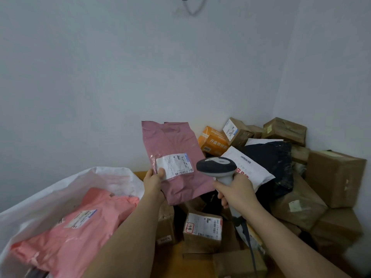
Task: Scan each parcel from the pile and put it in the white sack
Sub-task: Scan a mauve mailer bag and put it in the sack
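A mauve mailer parcel is held up near the centre of the view, pinched at its lower left edge by the left hand, whose thumb is pressed on the corner of the white shipping label. Just beside it, at about 3 o'clock from the label, the handheld scanner is gripped around its handle by the right hand, with the scanner's head turned toward the label; whether a read has been registered cannot be told. The white sack is seen lying open at about 8 o'clock from the held parcel, and a pink parcel is already lodged inside it, so at least one item can be judged finished. The pile is spread from 1 o'clock round to 5 o'clock of the held parcel: brown cartons, an orange box, a white mailer and a black bag are heaped against the wall corner. The scanning step of the current parcel is judged to be in hand, with the drop into the sack not yet made. Most of the work appears to be left, since many parcels are still stacked in the pile.
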